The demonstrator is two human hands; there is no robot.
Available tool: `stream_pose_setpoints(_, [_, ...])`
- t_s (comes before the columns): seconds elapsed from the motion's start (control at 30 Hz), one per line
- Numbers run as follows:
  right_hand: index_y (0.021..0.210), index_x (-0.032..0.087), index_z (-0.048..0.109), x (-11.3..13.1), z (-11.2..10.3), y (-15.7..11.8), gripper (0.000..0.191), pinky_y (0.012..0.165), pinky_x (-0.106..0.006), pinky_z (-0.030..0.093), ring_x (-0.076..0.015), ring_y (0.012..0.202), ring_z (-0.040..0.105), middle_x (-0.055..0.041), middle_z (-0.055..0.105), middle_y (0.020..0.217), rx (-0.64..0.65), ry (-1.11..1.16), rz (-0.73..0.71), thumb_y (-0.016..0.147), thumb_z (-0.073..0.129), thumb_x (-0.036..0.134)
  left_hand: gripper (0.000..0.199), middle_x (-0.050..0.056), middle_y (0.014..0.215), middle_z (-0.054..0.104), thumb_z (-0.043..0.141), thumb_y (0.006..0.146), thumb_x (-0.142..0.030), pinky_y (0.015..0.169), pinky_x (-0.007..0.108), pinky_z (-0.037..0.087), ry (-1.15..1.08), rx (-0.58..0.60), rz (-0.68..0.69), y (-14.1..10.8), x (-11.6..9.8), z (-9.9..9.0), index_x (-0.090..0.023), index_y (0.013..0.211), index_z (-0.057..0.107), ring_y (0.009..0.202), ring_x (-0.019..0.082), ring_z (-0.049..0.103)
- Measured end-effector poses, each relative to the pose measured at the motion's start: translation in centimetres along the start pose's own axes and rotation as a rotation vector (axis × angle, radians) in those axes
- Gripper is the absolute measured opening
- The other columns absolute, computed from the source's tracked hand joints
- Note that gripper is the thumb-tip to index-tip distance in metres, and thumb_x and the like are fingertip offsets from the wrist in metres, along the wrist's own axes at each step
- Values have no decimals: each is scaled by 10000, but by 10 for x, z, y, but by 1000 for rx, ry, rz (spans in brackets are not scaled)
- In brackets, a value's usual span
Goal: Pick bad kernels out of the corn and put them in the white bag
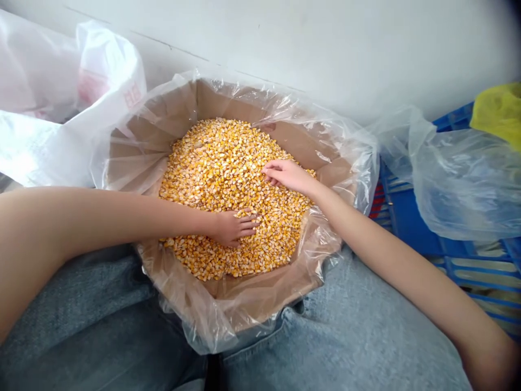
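left hand (234, 228) spread open, palm down on a heap of corn kernels (215, 163), holding nothing; right hand (287, 176) loosely curled on top, also empty; kernels inside a plastic-lined cardboard box (244, 301) resting against jeans (101, 309).

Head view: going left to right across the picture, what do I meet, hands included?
White plastic bag → left hand → right hand → blue plastic crate
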State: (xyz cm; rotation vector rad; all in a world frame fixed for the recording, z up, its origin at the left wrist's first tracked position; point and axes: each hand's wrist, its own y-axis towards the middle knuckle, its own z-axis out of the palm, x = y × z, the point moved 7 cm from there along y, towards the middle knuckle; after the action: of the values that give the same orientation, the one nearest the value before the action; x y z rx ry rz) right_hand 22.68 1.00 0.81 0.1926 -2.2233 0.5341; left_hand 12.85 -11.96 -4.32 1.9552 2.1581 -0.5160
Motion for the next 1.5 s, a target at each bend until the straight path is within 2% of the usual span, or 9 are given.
stream_pose_setpoints(0.17, [718, 150, 525, 1, 0, 0, 149, 509, -189, 388, -74, 531, 498, -8, 555, 650, 7, -1, -10, 745, 459, 281, 519, 153, 1296, 316, 345, 785, -373, 984, 392, 207, -131, 161, -8, 4, -27, 17, -88, 1217, 387, 1233, 262, 141])
stream_pose_setpoints(0.27, [715, 150, 527, 3, 0, -1, 153, 513, -190, 380, -73, 534, 494, -7, 553, 648, 7, -30, -16, 746, 458, 283, 479, 131, 1295, 328, 310, 805, -365, 958, 412, 240, -242, 234, -36, 7, -41, 20, -165, 1237, 366, 1217, 264, 195])
stream_pose_setpoints(0.37, [726, 149, 536, 6, -1, -3, 156, 520, -200, 371, -78, 538, 491, -9, 554, 655, 2, -56, -25, 748, 454, 281, 469, 87, 1293, 346, 384, 766, -378, 926, 417, 287, -317, 243, 9, 8, -53, 16, -241, 1215, 390, 1189, 258, 276])
stream_pose_setpoints(0.53, [732, 144, 551, 10, -2, -4, 160, 542, -217, 357, -82, 538, 478, -12, 553, 651, 4, -81, -43, 747, 457, 273, 492, 72, 1211, 458, 478, 687, -290, 807, 300, 411, -305, 239, 125, 7, -64, 6, -212, 1172, 448, 1059, 217, 459])
stream_pose_setpoints(0.63, [744, 144, 557, 12, -2, -5, 179, 562, -221, 352, -84, 550, 477, -8, 551, 642, 9, -111, -62, 749, 452, 290, 361, 55, 1095, 553, 482, 687, -197, 807, 344, 398, -143, 140, 111, 7, -56, -1, -254, 1038, 547, 960, 218, 519])
stream_pose_setpoints(0.8, [792, 142, 561, 13, -1, -6, 213, 591, -238, 348, -96, 584, 485, -17, 561, 681, 24, -202, -101, 759, 429, 306, 292, 16, 1167, 502, 468, 733, -236, 967, 420, 203, -75, -17, 114, 1, -34, -1, -296, 1009, 542, 1121, 211, 381])
stream_pose_setpoints(1.0, [824, 145, 557, 7, 2, -4, 213, 597, -231, 348, -94, 602, 492, -16, 565, 691, 57, -218, -119, 760, 428, 301, 368, -53, 1223, 446, 450, 729, -289, 1014, 326, 72, -192, 63, 123, -1, 1, 1, -346, 1091, 479, 1173, 152, 313])
stream_pose_setpoints(1.13, [817, 146, 554, 6, 2, -4, 214, 580, -223, 348, -91, 591, 499, -13, 567, 679, 58, -201, -113, 759, 431, 312, 390, -45, 1236, 431, 437, 727, -322, 1008, 314, 87, -159, 53, 100, 0, 21, -10, -334, 1116, 466, 1185, 157, 295])
stream_pose_setpoints(1.5, [799, 153, 558, 8, 2, -4, 207, 580, -228, 338, -92, 588, 488, -12, 562, 666, 49, -238, -131, 759, 428, 309, 397, -25, 1262, 401, 404, 761, -319, 1017, 348, 72, -3, 40, 74, 1, 31, -18, -305, 1156, 430, 1206, 166, 261])
